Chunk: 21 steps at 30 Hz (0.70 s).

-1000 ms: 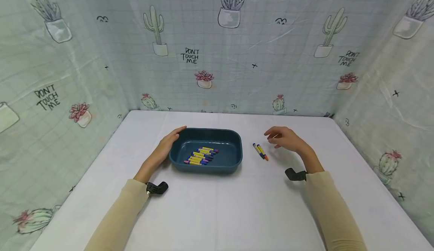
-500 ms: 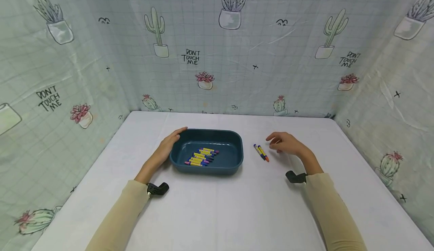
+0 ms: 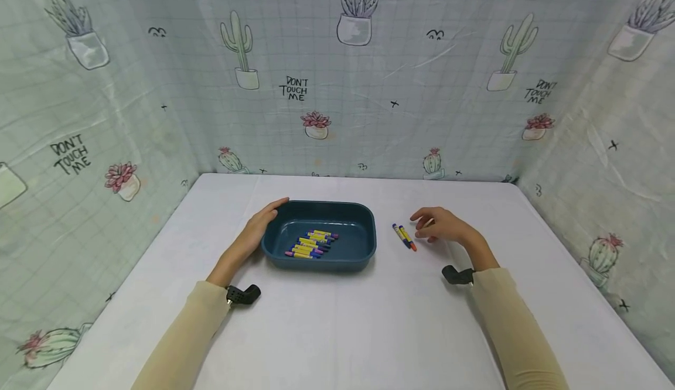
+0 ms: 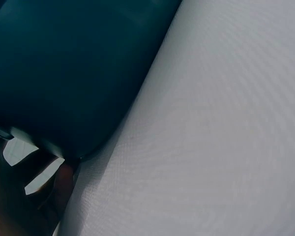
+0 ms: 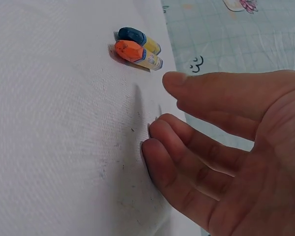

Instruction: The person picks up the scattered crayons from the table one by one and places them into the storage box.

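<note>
Near the middle of the white table, a dark teal plastic tray [image 3: 348, 249] has several yellow-wrapped crayons [image 3: 311, 245] lying in its left half. My left hand [image 3: 254, 230] holds the tray at its left side, fingers against the outer wall and thumb at the rim. In the left wrist view that hand's fingers [image 4: 64, 184] meet the dark wall. To the right of the tray lie a dark blue crayon [image 5: 132, 35] and an orange crayon [image 5: 130, 51], side by side. My right hand [image 3: 443, 225] hovers just right of them, fingers loosely bent and holding nothing.
A white cloth covers the table [image 3: 337, 325]. Behind and at both sides hangs a pale curtain [image 3: 390, 132] printed with cacti. Black wrist cameras [image 3: 244, 294] sit on both forearms.
My right hand has come down a little towards the table, with its fingers still loosely bent. The left hand, tray and crayons keep their places; the head view shifts slightly.
</note>
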Tool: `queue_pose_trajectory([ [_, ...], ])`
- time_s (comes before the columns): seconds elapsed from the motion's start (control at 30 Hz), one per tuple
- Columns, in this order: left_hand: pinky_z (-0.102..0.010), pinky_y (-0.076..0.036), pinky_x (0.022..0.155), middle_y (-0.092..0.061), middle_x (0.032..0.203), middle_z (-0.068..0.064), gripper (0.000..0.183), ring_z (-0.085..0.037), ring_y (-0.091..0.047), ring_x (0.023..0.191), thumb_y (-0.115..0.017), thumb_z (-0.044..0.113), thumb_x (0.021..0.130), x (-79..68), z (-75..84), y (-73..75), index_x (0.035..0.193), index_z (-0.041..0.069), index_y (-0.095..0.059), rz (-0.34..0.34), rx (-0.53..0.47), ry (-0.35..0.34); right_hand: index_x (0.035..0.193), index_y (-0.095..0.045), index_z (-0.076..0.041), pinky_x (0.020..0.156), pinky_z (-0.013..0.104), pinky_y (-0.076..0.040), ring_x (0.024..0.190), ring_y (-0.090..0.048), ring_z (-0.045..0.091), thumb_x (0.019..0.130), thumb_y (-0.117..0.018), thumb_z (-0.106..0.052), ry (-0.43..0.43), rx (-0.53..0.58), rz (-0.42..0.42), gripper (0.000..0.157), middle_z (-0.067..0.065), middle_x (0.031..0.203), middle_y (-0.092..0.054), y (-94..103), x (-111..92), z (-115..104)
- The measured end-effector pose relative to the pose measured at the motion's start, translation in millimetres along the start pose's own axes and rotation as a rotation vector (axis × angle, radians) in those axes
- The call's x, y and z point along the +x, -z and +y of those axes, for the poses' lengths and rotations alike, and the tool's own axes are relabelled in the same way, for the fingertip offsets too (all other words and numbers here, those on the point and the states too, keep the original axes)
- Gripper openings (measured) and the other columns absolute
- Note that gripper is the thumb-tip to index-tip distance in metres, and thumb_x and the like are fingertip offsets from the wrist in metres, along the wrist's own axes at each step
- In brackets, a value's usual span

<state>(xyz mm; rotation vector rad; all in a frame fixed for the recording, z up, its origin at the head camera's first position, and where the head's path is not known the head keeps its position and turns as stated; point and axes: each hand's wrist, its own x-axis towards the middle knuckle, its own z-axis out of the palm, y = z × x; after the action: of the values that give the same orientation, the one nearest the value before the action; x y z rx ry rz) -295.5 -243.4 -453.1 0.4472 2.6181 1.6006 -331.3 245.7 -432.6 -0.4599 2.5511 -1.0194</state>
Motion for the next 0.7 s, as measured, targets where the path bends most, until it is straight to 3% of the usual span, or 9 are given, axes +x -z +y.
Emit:
queue_pose_trajectory([
  [0.1,-0.062,-0.014,0.129,-0.032,0.170,-0.006,0.049,-0.034,-0.021,0.160,-0.027,0.027,0.114,5.5,-17.0,-1.7,0.162,0.022,-0.038,0.016,0.011,-0.017,0.135,-0.061,0.002,0.076,0.033,-0.060,0.090,-0.065,0.021,0.093,-0.072,-0.009,0.015,-0.008,-0.004,0.045,0.021,0.116,-0.067,-1.4,0.2,0.4],
  [0.3,-0.062,-0.014,0.129,-0.033,0.170,-0.004,0.049,-0.033,-0.022,0.160,-0.027,0.030,0.114,3.9,-17.4,-1.8,0.161,0.025,-0.039,0.025,0.015,-0.020,0.132,-0.063,0.002,0.074,0.032,-0.059,0.088,-0.064,0.021,0.093,-0.070,-0.005,0.019,-0.026,0.009,0.040,0.020,0.111,-0.067,-3.9,-0.1,-1.3],
  [0.47,-0.060,-0.015,0.130,-0.034,0.170,-0.002,0.048,-0.031,-0.022,0.160,-0.027,0.030,0.114,4.1,-16.9,-2.2,0.161,0.026,-0.039,0.024,0.008,-0.020,0.132,-0.064,0.001,0.074,0.032,-0.060,0.088,-0.065,0.021,0.096,-0.068,-0.011,0.010,-0.025,0.011,0.038,0.018,0.109,-0.069,-4.9,0.6,-3.4],
  [0.7,-0.062,-0.013,0.130,-0.032,0.170,-0.006,0.049,-0.034,-0.021,0.161,-0.026,0.026,0.114,5.3,-17.5,-1.6,0.162,0.022,-0.037,0.016,0.004,-0.023,0.133,-0.064,0.000,0.074,0.031,-0.057,0.087,-0.061,0.021,0.092,-0.075,-0.012,0.008,-0.018,-0.014,0.043,0.016,0.107,-0.068,-7.2,3.2,-6.7],
])
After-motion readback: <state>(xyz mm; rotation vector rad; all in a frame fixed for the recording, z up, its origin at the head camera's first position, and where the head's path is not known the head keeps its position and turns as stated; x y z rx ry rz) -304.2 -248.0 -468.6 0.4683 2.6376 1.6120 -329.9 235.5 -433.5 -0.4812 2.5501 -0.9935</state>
